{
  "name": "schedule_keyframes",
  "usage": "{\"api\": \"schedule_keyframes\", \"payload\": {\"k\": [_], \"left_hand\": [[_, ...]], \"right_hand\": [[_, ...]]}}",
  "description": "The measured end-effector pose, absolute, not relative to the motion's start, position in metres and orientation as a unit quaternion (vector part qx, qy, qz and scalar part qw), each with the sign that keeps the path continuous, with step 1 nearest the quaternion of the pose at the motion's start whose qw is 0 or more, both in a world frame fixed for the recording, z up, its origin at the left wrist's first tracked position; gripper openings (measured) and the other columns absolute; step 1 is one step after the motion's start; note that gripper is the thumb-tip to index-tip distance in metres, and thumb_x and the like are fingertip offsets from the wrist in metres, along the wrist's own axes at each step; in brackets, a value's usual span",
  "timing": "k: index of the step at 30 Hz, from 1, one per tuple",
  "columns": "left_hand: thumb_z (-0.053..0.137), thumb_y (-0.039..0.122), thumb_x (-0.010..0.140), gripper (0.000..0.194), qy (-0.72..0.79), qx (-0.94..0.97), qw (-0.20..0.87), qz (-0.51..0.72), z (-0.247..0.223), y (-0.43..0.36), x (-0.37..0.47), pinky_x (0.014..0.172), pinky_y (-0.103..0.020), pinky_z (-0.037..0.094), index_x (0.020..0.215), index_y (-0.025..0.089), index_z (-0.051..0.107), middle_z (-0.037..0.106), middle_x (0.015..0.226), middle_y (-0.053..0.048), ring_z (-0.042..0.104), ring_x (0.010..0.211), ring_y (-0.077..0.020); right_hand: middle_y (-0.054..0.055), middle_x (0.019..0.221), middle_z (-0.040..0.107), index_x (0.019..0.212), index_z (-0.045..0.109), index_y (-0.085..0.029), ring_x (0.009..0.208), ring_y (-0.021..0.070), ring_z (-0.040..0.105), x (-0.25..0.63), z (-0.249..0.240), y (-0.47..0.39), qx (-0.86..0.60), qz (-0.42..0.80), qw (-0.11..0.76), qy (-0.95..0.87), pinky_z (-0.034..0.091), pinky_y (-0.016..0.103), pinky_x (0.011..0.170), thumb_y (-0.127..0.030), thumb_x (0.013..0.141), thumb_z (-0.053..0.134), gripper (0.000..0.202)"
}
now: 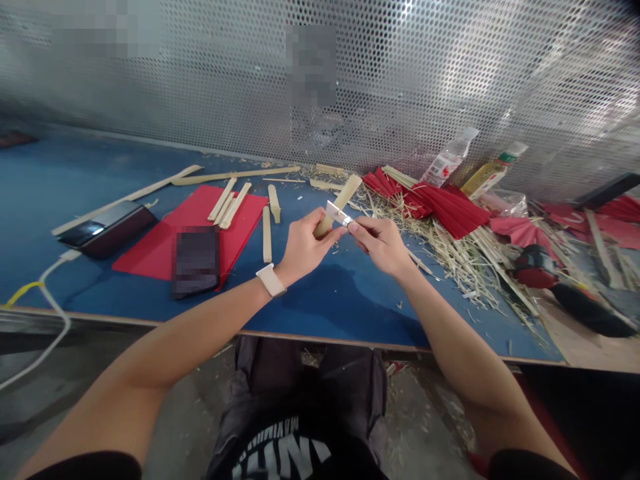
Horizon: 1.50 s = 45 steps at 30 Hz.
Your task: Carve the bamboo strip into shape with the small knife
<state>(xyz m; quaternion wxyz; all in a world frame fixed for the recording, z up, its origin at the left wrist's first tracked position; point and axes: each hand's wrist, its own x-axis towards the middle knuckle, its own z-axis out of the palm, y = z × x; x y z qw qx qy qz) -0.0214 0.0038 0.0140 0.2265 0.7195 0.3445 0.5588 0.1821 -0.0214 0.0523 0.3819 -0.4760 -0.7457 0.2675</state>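
Observation:
My left hand [302,248], with a pale band at the wrist, is closed around a flat bamboo strip [349,189] that slants up and away. In my right hand [383,243] is a small carving knife [340,213] with a short, wide metal blade. The blade lies across the strip, close to my left fingers; the handle is mostly hidden in my grip. To the left of my hands, short bamboo pieces [267,233] rest on the blue table [320,300]. More bamboo strips [235,205] lie on a red sheet [165,233].
A phone [197,260] overlaps the red sheet, and a dark device [105,227] with a white cable stands left. Bamboo shavings [450,257], red folded paper [440,203] and two bottles [450,157] [495,170] crowd the right. A perforated metal panel [225,87] backs the table.

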Motion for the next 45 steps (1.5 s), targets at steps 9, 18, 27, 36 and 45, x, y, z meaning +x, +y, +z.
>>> {"api": "schedule_keyframes", "payload": {"k": [9, 18, 27, 36, 45], "left_hand": [[0.070, 0.084, 0.099, 0.074, 0.343, 0.712, 0.222, 0.571, 0.017, 0.002, -0.020, 0.055, -0.032, 0.028, 0.075, 0.025, 0.031, 0.031, 0.063, 0.007, 0.028, 0.059, -0.0125], [0.073, 0.084, 0.096, 0.077, 0.364, 0.707, 0.181, 0.578, 0.017, 0.002, -0.020, 0.055, -0.031, 0.028, 0.072, 0.025, 0.030, 0.029, 0.062, 0.007, 0.030, 0.058, -0.0122], [0.046, 0.067, 0.118, 0.043, 0.286, 0.729, 0.348, 0.515, 0.015, 0.005, -0.020, 0.055, -0.032, 0.044, 0.116, 0.026, 0.059, 0.056, 0.067, 0.003, 0.056, 0.053, -0.0158], [0.058, 0.040, 0.115, 0.018, 0.250, 0.743, 0.399, 0.476, 0.015, 0.010, -0.022, 0.061, -0.033, 0.052, 0.106, 0.024, 0.055, 0.065, 0.082, -0.002, 0.062, 0.065, -0.0168], [0.061, 0.053, 0.114, 0.031, 0.283, 0.772, 0.299, 0.484, 0.008, 0.011, -0.022, 0.058, -0.031, 0.040, 0.112, 0.023, 0.054, 0.062, 0.075, 0.001, 0.059, 0.061, -0.0162]], "right_hand": [[-0.001, 0.062, 0.046, 0.071, 0.053, -0.025, 0.062, 0.0164, 0.039, 0.179, 0.050, -0.023, -0.483, 0.244, 0.399, -0.740, 0.031, 0.035, 0.062, -0.097, 0.099, 0.050, 0.078], [-0.001, 0.061, 0.048, 0.070, 0.051, -0.025, 0.060, 0.0164, 0.042, 0.172, 0.048, -0.026, -0.473, 0.259, 0.436, -0.720, 0.034, 0.035, 0.062, -0.094, 0.101, 0.052, 0.075], [-0.002, 0.062, 0.046, 0.080, 0.064, -0.024, 0.062, 0.0171, 0.039, 0.191, 0.051, -0.013, -0.489, 0.193, 0.379, -0.762, 0.032, 0.035, 0.064, -0.093, 0.103, 0.046, 0.075], [-0.002, 0.062, 0.048, 0.075, 0.054, -0.025, 0.061, 0.0163, 0.041, 0.197, 0.058, -0.015, -0.459, 0.201, 0.326, -0.802, 0.032, 0.035, 0.065, -0.085, 0.109, 0.046, 0.069], [-0.002, 0.059, 0.048, 0.072, 0.051, -0.025, 0.059, 0.0155, 0.040, 0.201, 0.055, -0.012, -0.442, 0.207, 0.319, -0.812, 0.030, 0.035, 0.062, -0.080, 0.112, 0.046, 0.069]]}}
